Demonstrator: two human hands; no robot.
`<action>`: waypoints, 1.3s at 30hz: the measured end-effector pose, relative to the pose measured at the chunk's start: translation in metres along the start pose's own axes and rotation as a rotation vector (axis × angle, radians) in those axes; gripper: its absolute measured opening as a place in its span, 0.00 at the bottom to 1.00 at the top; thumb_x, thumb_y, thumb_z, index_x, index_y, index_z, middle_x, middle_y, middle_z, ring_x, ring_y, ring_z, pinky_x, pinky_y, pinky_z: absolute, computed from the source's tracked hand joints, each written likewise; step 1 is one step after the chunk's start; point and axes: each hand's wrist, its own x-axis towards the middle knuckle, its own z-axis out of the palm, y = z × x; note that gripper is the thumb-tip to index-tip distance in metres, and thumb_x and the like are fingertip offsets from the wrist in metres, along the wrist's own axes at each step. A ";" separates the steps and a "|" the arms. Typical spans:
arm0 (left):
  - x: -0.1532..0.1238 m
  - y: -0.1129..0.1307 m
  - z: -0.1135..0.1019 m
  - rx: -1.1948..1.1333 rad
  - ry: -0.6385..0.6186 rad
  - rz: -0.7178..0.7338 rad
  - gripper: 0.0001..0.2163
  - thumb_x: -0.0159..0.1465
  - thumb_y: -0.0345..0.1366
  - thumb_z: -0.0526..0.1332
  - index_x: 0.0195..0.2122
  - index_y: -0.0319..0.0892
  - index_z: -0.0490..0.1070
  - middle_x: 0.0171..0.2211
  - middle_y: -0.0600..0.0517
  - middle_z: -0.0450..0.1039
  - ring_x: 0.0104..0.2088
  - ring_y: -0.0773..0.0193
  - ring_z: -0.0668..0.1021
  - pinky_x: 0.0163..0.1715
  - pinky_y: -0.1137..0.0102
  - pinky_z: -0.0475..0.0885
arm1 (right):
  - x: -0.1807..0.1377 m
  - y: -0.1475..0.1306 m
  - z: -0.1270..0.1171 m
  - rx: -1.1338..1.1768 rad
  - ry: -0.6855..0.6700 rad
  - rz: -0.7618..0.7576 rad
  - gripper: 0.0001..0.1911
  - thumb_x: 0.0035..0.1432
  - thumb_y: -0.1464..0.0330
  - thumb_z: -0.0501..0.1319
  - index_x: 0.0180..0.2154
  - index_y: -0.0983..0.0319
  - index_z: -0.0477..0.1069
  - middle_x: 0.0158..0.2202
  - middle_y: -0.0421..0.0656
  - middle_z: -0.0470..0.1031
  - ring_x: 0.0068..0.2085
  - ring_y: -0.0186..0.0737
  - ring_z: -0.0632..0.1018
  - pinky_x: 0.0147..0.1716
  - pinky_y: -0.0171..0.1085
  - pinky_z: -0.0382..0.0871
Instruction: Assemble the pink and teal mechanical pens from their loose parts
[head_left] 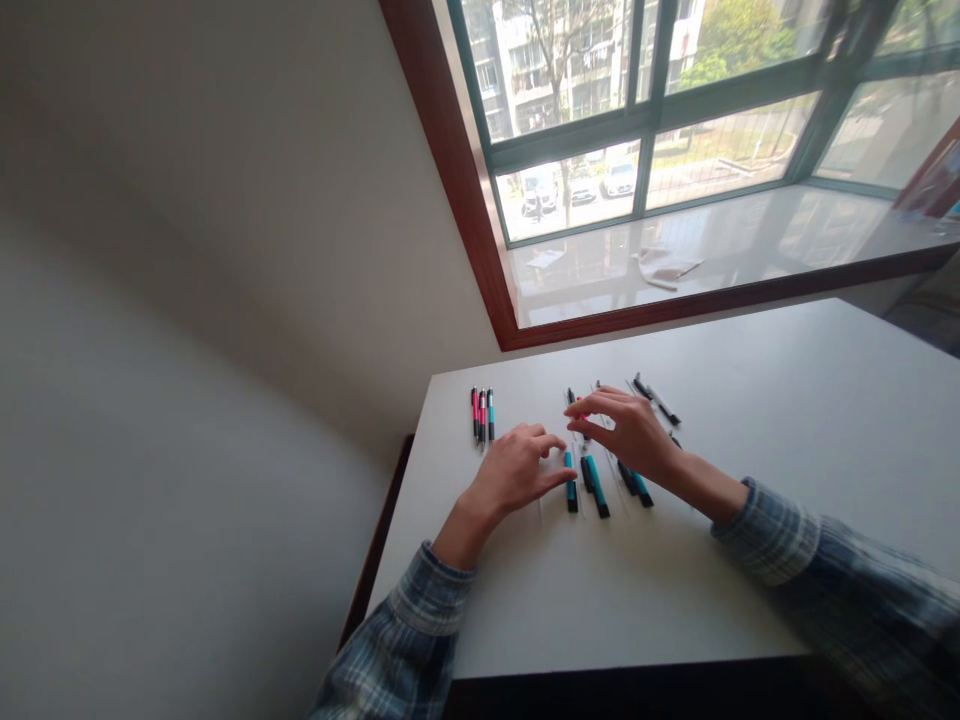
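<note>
My left hand [517, 465] is over the white table with thumb and forefinger apart. Its thumb tip reaches a teal and black pen barrel [571, 492]; the forefinger is just above that barrel's upper end. My right hand [634, 430] hovers farther back, thumb and forefinger slightly apart beside a dark pen part [571, 395]. Something pink shows partly behind its fingers. Between the hands and the near edge lie another teal and black barrel [598, 487], a black pen piece [586, 473] and a third teal barrel [642, 489]. Thin pale refills lie among them, partly hidden.
Three whole pens stand in a row at the left: two pink pens [475, 412] and a teal pen [490, 412]. More black pen parts [664, 402] lie behind my right hand. The white table [600, 600] meets the wall and a red-brown window frame [517, 335].
</note>
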 end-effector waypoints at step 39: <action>0.004 0.002 -0.012 -0.591 0.099 -0.089 0.12 0.65 0.45 0.65 0.42 0.43 0.78 0.36 0.50 0.77 0.31 0.66 0.71 0.32 0.70 0.69 | -0.003 -0.017 0.010 0.596 0.039 0.399 0.14 0.59 0.56 0.71 0.39 0.60 0.80 0.38 0.45 0.85 0.41 0.46 0.85 0.45 0.43 0.83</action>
